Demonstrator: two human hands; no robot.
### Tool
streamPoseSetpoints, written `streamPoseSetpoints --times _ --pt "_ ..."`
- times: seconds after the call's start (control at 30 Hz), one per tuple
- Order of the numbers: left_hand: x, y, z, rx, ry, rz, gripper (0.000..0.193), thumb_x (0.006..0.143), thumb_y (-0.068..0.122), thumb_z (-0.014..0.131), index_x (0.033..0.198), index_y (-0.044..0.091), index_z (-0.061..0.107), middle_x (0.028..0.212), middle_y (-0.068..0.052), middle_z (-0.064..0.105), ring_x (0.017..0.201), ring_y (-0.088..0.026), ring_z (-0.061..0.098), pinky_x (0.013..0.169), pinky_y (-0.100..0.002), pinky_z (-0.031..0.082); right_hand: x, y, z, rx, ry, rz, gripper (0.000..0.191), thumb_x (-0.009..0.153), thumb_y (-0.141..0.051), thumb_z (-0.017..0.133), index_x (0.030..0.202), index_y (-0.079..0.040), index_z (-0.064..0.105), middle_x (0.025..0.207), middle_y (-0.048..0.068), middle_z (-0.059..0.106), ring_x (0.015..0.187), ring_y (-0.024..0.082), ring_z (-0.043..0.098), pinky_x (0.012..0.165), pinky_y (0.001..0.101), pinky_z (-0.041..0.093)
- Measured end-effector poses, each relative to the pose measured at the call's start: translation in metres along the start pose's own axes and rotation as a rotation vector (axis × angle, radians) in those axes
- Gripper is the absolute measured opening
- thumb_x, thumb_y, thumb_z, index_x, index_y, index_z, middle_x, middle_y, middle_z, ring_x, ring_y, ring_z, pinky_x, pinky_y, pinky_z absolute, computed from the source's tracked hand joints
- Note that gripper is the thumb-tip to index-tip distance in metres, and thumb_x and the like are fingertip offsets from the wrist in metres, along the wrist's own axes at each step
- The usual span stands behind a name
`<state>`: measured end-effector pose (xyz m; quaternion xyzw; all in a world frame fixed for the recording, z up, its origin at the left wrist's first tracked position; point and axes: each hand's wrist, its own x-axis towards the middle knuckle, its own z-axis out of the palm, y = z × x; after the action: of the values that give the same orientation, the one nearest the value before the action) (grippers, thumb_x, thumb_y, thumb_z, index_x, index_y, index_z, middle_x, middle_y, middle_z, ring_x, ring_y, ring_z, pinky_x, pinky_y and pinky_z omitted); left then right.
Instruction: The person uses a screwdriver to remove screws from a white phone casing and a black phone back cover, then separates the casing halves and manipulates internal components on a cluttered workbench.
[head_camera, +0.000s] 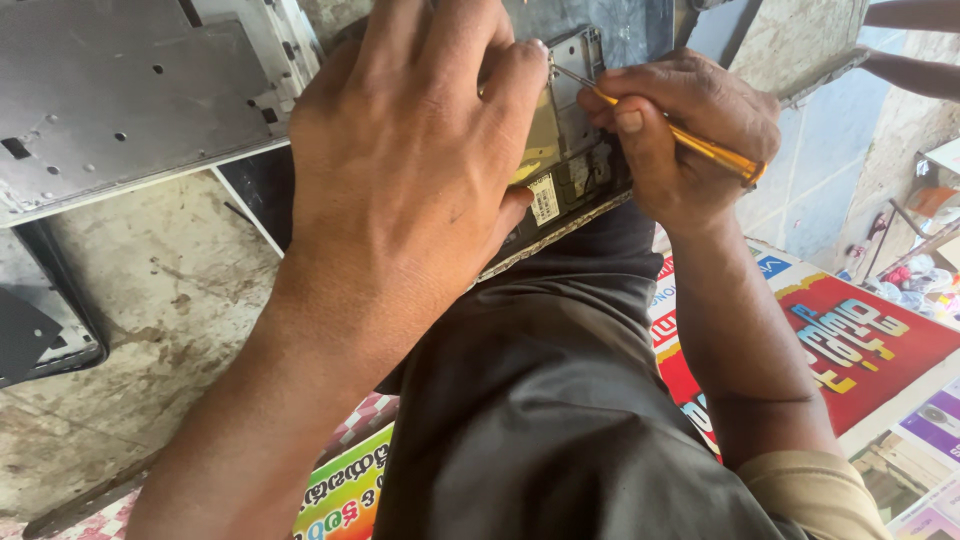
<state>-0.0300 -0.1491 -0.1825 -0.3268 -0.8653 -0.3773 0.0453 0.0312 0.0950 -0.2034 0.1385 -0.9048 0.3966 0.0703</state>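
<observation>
1. Nearest the lens is your lap: dark grey trousers (560, 400) fill the lower middle of the view, with the edge of the work resting on the knee.
2. Your left hand (400, 170) lies flat and spread over the work, palm down, fingers extended and pressing on the metal bracket (580, 60). It clasps nothing; it only bears down.
3. The work is an opened electronic device (565, 170): a dark board with a small white label (544, 198), a yellowish panel beside it and a thin metal edge along its lower side. It sits between your two hands, tilted on your knee.
4. Your right hand (690, 140) is curled tightly round a yellow-handled screwdriver (700, 145), thumb pressed along the shaft. The handle end sticks out past the knuckles to the right.
5. The screwdriver's thin metal tip points left and up to the bracket, just beside your left fingertips. You cannot tell whether it sits in a screw.
6. Upper left: a grey metal panel (120, 90) with small holes, lying on a stained concrete floor (170, 300).
7. Right and below: colourful printed posters (860, 340), red, green and purple, spread under your leg.
</observation>
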Motion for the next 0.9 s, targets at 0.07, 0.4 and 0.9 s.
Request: streamPoseSetpoints --times 0.07,0.4,0.9 --pt "-0.001 0.000 0.001 -0.007 -0.007 -0.008 0.060 0.056 0.027 0.098 0.101 0.003 0.066 0.108 -0.007 0.054 0.102 -0.024 0.057 0.076 -0.039 0.055 0.003 -0.005 0.001 -0.034 -0.004 -0.013 0.013 0.116 -0.008 0.064 0.115 0.004 0.068 0.096 0.014 0.075 0.082 0.019 0.075 0.074 0.0266 0.059" --pt "-0.005 -0.002 0.005 0.011 0.014 0.004 0.044 0.066 0.021 0.092 0.098 0.003 0.067 0.107 -0.008 0.055 0.102 -0.025 0.058 0.076 -0.039 0.054 0.041 -0.057 -0.011 -0.474 -0.214 -0.233 0.007 0.102 0.004 0.077 0.100 0.002 0.071 0.090 0.013 0.073 0.072 0.025 0.068 0.065 0.0341 0.052" --pt "-0.006 0.001 0.008 0.051 -0.032 -0.001 0.064 0.059 0.035 0.097 0.104 0.003 0.066 0.117 -0.010 0.054 0.111 -0.027 0.056 0.083 -0.044 0.053 0.033 0.014 -0.024 0.492 -0.186 0.460 0.034 0.118 -0.028 0.054 0.119 0.006 0.061 0.107 0.014 0.069 0.085 0.021 0.069 0.072 0.0306 0.057"
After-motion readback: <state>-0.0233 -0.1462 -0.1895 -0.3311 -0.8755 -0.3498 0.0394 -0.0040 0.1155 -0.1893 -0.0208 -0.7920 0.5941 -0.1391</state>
